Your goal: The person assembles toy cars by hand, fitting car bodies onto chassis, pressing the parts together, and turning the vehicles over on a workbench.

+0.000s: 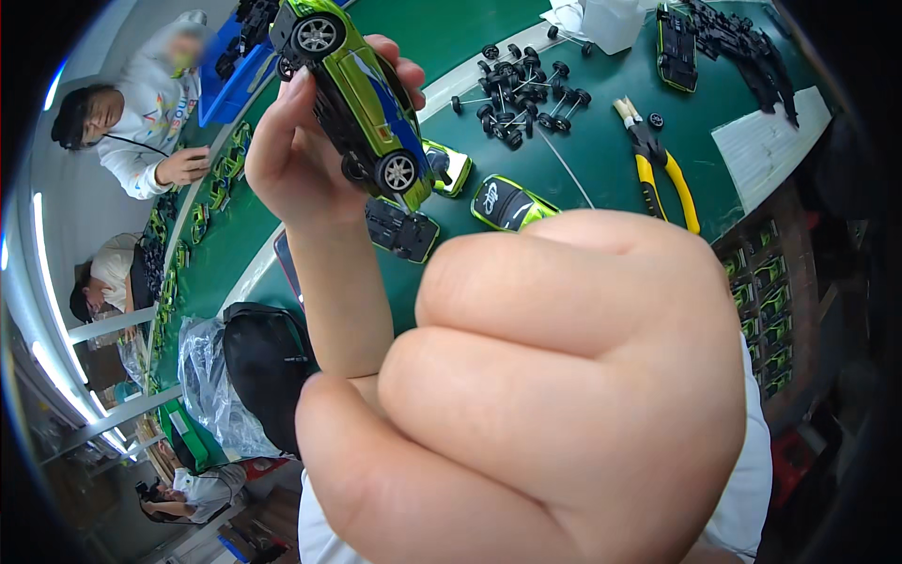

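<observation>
Left hand clamps a glossy, curved toy car; right hand balled, contents unclear.

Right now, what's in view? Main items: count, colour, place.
Held toy car: 1, green and blue, upper centre
Nearby toy cars: 3, green and black, centre
Farther toy car: 1, black and green, upper right
Wheel pairs: many, black, upper centre
Pliers: 1, yellow and black, right
Loose wheel: 1, black, beside pliers
Moulded parts: many, black, upper right
Sheet: 1, white, right
Container: 1, white, top
Bin: 1, blue, upper left
Toy-car rows: several, green, left and right
Bag: 1, black, left
Plastic film: 1, clear, left
Worktop: green, centre
Other people: 3, pale tops, left
Left hand: 1, bare, holding toy car
Right hand: 1, bare, foreground, fingertips hidden
</observation>
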{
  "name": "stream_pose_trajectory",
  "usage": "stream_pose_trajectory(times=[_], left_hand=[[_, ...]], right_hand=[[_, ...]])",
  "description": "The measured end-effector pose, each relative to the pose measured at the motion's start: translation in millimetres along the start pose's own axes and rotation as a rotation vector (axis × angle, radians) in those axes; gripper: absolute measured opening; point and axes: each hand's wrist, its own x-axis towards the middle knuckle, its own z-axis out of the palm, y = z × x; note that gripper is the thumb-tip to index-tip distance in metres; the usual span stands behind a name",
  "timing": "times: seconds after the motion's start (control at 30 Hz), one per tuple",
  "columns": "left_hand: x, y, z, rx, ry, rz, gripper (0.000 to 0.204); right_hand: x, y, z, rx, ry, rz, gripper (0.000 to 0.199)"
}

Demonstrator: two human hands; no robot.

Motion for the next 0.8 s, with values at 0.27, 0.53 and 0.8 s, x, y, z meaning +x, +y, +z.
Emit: stream_pose_trajectory(times=[0.27,0.53,0.8], left_hand=[[-5.3,-9.7,-12.3,0.098,-0.08,-0.03,0.05],[-11.9,-4.6,5.5,0.207,0.183,0.061,0.034],[-10.6,-3.2,13.5,0.352,0.26,0.131,0.04]], right_hand=[[15.4,-11.8,-12.9,0.042,-0.117,0.003,0.026],[35.6,-44.6,-21.7,-0.013,-0.289,-0.031,0.026],[17.8,-55.1,-32.6,-0.124,-0.351,-0.432,0.013]])
